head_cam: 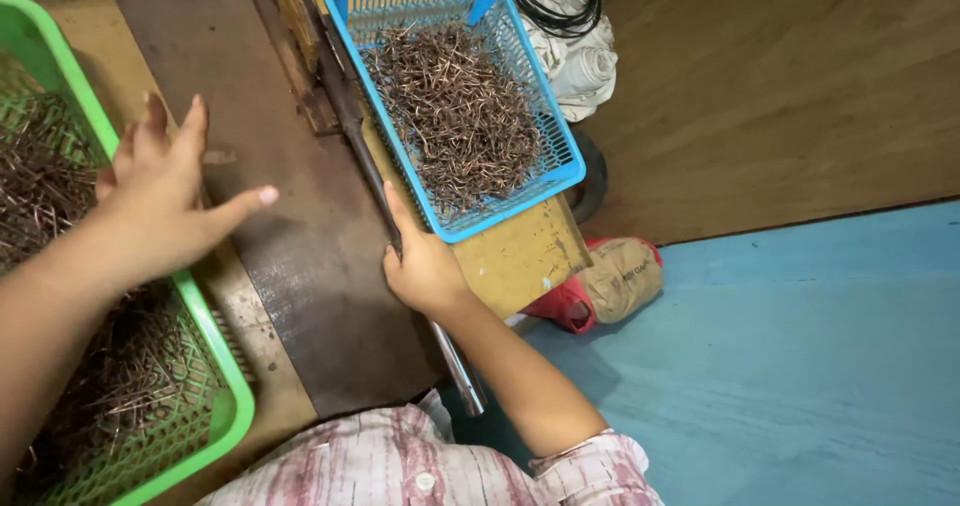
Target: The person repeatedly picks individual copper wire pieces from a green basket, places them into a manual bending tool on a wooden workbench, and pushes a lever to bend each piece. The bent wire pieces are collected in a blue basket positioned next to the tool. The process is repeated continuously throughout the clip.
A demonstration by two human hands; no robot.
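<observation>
Sleeve cloth in a pink-and-white check [420, 466] sits nearest the camera, and from it the right hand [425, 266] reaches to the metal bar [455, 366] that runs along the edge of the dark steel plate [300, 216]. Its grip lies against that bar with the forefinger stretched up along it; whether the fingers close round it cannot be told. The left hand [165, 191] hovers over the rim of the green basket [215, 366], its grip released, fingers spread and holding nothing. Bent copper-coloured wire pieces [120, 376] fill that basket beneath the hand.

Handling such tangled wire well would call for lifting a small clump at a time, since the hooked ends look likely to catch on each other and on the mesh.

Farther off, a blue basket [560, 166] of the same wire pieces [455, 116] rests tilted on the worn yellow table [520, 256]. Beyond lie a red-and-tan sandal [600, 286], pale blue flooring [800, 366], brown flooring [780, 86], and bundled white cloth [580, 56] with a black cable coil [555, 1].
</observation>
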